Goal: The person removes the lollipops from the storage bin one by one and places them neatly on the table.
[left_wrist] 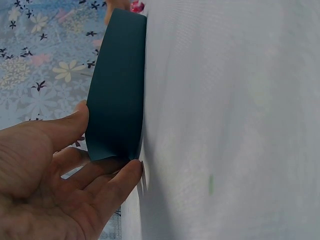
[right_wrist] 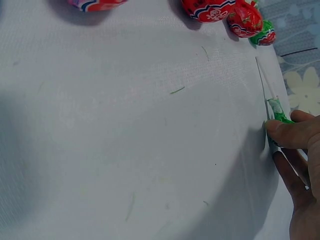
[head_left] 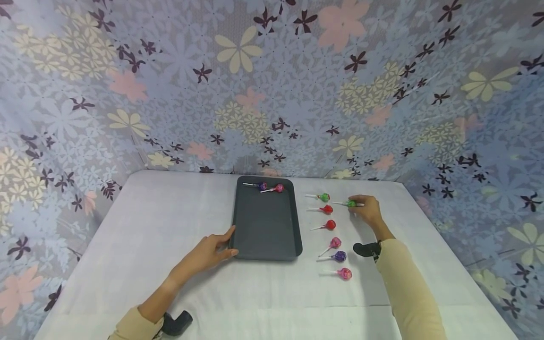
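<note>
In the head view my left hand (head_left: pixel 208 255) rests against the near left corner of a dark grey tray (head_left: pixel 265 231), thumb and fingertips apart on its outer walls. The left wrist view shows the fingers touching the tray's side (left_wrist: pixel 117 85). My right hand (head_left: pixel 366 208) pinches a green-wrapped lollipop (head_left: pixel 352 203), its white stick pointing left; the fingers partly hide its head. Beside it lie another green lollipop (head_left: pixel 325 197) and a red lollipop (head_left: pixel 327 209). Inside the tray, at the far end, lie a purple lollipop (head_left: pixel 262 186) and a pink lollipop (head_left: pixel 278 188).
Down the tray's right side runs a column of loose lollipops, including another red lollipop (head_left: pixel 330 225), a purple lollipop (head_left: pixel 340 256) and a pink lollipop (head_left: pixel 345 273). All lie on a white-covered table (head_left: pixel 255 293). Behind it hangs a floral cloth (head_left: pixel 255 94).
</note>
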The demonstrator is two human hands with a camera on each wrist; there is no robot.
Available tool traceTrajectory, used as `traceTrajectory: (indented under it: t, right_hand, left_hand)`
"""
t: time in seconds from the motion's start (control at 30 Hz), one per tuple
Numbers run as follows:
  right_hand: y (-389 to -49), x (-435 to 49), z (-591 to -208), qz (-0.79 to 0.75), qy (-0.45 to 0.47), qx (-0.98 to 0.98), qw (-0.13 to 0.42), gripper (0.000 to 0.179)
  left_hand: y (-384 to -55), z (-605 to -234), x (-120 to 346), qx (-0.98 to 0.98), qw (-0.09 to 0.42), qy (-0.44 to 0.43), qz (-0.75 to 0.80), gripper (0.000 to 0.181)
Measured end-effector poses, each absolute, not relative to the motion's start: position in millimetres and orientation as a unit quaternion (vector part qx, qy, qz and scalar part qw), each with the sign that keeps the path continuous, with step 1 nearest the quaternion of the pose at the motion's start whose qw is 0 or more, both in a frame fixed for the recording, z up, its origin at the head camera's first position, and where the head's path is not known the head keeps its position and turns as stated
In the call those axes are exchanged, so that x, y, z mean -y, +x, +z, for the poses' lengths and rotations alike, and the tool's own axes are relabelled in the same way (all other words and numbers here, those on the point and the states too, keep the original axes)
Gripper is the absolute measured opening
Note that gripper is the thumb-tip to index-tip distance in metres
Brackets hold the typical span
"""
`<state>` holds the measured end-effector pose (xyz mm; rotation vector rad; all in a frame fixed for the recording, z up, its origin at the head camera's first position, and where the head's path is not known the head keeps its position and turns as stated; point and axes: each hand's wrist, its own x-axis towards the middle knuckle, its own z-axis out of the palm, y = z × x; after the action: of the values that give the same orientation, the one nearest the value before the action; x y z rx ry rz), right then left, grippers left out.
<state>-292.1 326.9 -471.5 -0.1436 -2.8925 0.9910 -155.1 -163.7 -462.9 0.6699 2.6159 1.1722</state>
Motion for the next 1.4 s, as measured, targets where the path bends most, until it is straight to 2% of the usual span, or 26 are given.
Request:
traceTrajectory:
  t: [0.47, 0.87, 1.13, 1.27, 1.4]
  right_hand:
    - [-299.2, -323.1, -464.9, 0.296, -0.041, 0.953, 0.047, 0.046]
    - [-307.5, -298.5, -451.8, 0.320, -0.010, 0.945, 0.068, 0.046]
    - [-316.0, -269.0, -444.9, 0.395, 0.089, 0.910, 0.087, 0.043]
    - [-320.0, -249.7, -441.4, 0.428, 0.120, 0.893, 0.075, 0.041]
    - [-321.8, -232.3, -438.9, 0.452, 0.122, 0.883, 0.041, 0.039]
  left_hand:
    - [-154.3, -458.3, 163.9, -0.887, 0.091, 0.234, 0.388, 0.071]
    - [-154.5, -457.0, 164.6, -0.884, 0.097, 0.233, 0.393, 0.071]
    - [-154.9, -456.9, 165.6, -0.884, 0.098, 0.233, 0.394, 0.071]
    - [-155.7, -457.5, 165.9, -0.883, 0.100, 0.231, 0.397, 0.071]
    - [-156.3, -458.1, 165.3, -0.881, 0.102, 0.231, 0.399, 0.071]
